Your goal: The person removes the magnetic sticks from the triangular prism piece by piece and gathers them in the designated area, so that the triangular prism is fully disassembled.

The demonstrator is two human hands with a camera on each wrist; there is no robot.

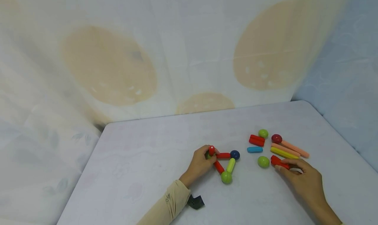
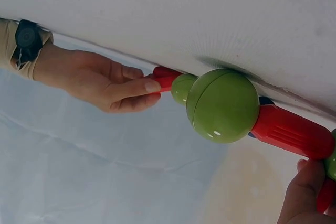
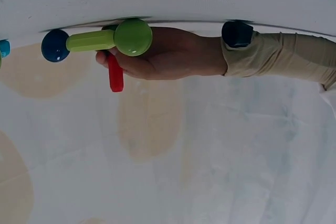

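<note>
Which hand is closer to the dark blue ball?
Left. The left hand grips the triangle's corner, one red stick away from the dark blue ball. The right hand is farther off, pinching a loose red stick.

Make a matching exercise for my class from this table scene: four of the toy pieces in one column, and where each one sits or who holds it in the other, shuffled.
Column A
1. dark blue ball
2. light blue stick
3. dark red ball
4. upright red stick

Column B
a. at the far end of the peach stick
b. pinched by the left hand
c. a corner of the triangle
d. lying alone, just below the two red sticks

Pairs: 1-c, 2-d, 3-a, 4-b
</note>
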